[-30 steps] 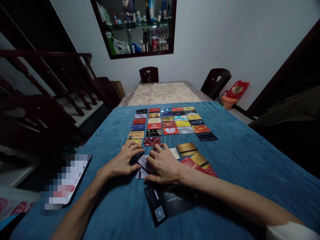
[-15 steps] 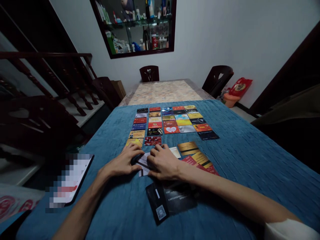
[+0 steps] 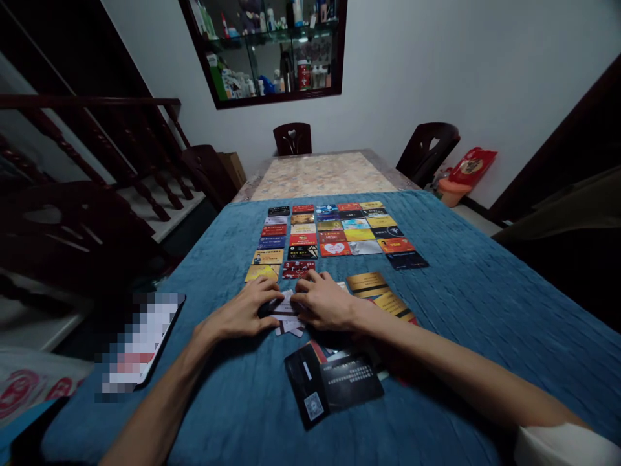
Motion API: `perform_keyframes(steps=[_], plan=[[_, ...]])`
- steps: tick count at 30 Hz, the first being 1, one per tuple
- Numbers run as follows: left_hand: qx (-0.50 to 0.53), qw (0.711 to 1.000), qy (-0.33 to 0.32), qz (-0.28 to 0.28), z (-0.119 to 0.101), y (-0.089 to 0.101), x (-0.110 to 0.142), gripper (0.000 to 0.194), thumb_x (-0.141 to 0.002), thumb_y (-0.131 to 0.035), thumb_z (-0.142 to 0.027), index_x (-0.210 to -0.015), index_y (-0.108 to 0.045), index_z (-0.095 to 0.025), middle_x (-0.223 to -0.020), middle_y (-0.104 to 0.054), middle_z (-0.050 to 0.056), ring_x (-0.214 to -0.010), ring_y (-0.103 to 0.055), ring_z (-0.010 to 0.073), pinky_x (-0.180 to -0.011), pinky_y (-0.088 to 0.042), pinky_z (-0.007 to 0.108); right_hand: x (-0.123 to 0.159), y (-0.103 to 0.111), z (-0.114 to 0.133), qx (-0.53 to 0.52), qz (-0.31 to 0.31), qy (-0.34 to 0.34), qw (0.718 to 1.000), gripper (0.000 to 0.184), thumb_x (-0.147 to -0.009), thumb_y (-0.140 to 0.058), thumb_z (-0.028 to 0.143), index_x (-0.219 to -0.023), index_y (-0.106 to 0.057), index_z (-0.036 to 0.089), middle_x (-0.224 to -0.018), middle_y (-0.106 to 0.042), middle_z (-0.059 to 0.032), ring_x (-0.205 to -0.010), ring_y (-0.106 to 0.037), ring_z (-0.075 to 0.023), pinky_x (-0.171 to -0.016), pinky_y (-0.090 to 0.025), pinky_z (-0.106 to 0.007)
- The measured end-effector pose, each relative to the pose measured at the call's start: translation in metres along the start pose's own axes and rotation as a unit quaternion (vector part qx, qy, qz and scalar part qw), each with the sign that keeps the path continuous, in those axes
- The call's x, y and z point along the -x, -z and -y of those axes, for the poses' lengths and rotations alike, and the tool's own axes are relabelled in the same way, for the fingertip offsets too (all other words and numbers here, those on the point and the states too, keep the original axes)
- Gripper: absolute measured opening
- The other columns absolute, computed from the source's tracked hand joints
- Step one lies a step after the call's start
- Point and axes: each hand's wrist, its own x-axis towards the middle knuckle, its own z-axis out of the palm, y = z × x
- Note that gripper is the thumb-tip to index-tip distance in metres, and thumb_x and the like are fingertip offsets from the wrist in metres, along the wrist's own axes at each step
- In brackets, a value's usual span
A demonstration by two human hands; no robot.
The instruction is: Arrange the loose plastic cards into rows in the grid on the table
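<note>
Between my two hands lie several overlapping white cards [image 3: 287,312] with dark stripes. My left hand [image 3: 248,305] has its thumb and fingers bent about their left edge. From the other side my right hand [image 3: 324,301] rests on them with curled fingers, which hide part of the cards. Rows of colourful cards stretch beyond my hands, with a yellow card [image 3: 262,272] and a dark red card [image 3: 298,269] closest to my fingertips. Nearer to me are loose black cards [image 3: 352,382], partly over others. Gold striped cards [image 3: 366,282] fan out past my right wrist.
A blue cloth [image 3: 218,401] covers the near part of the table. The phone [image 3: 155,343] lies left of my forearm, its screen blurred out. Chairs [image 3: 429,152] stand round the far end, and a red bag [image 3: 473,166] sits on the right.
The white cards have shifted and bunched between my hands, showing more overlapping edges. My right hand has moved slightly up, uncovering more cards beside the black ones. The view has tilted a little.
</note>
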Motion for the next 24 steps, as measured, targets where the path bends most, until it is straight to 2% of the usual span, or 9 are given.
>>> perform_keyframes(steps=[5,8,16,21,24], plan=[[-0.015,1.0,0.003,0.003,-0.001,-0.001,0.001,0.033,-0.083,-0.073,-0.027,-0.114,-0.066,-0.02,-0.114,-0.06,0.008,-0.113,-0.053,0.0256,-0.102,-0.045,0.045,0.002,0.006,-0.003,-0.005,0.02,0.027,0.999,0.042,-0.091,-0.061,0.046,-0.122,-0.065,0.018,-0.127,-0.058,-0.0153,-0.115,-0.044,-0.0347,-0.088,-0.042,-0.05],[-0.022,1.0,0.0,0.003,-0.003,-0.002,0.001,0.03,-0.084,-0.072,-0.027,-0.113,-0.066,-0.021,-0.112,-0.059,0.008,-0.112,-0.052,0.0257,-0.1,-0.046,0.045,0.002,0.007,-0.006,-0.006,0.024,0.038,0.999,0.044,-0.091,-0.062,0.047,-0.124,-0.064,0.018,-0.128,-0.058,-0.0148,-0.115,-0.044,-0.0342,-0.088,-0.041,-0.049],[-0.035,0.999,-0.009,-0.01,-0.005,-0.005,0.002,0.021,-0.083,-0.068,-0.025,-0.103,-0.069,-0.019,-0.105,-0.058,0.007,-0.104,-0.055,0.0234,-0.094,-0.047,0.039,0.0,0.003,-0.013,-0.011,0.016,0.072,0.997,0.037,-0.09,-0.064,0.042,-0.118,-0.067,0.018,-0.12,-0.062,-0.0132,-0.111,-0.045,-0.0304,-0.086,-0.041,-0.042],[-0.028,0.999,-0.016,-0.016,-0.003,-0.006,0.004,0.021,-0.082,-0.066,-0.022,-0.103,-0.069,-0.019,-0.105,-0.06,0.007,-0.103,-0.057,0.0231,-0.093,-0.048,0.037,-0.001,0.001,-0.02,-0.01,-0.02,0.109,0.994,0.019,-0.09,-0.061,0.029,-0.099,-0.073,0.018,-0.101,-0.068,-0.0087,-0.102,-0.049,-0.0256,-0.084,-0.039,-0.037],[-0.023,0.999,-0.018,-0.022,-0.005,-0.005,0.004,0.021,-0.081,-0.065,-0.02,-0.101,-0.07,-0.02,-0.102,-0.061,0.006,-0.101,-0.058,0.0225,-0.091,-0.049,0.036,0.001,0.003,-0.022,-0.014,-0.032,0.124,0.992,0.02,-0.088,-0.064,0.033,-0.098,-0.074,0.018,-0.097,-0.07,-0.0081,-0.099,-0.049,-0.025,-0.082,-0.038,-0.037]])
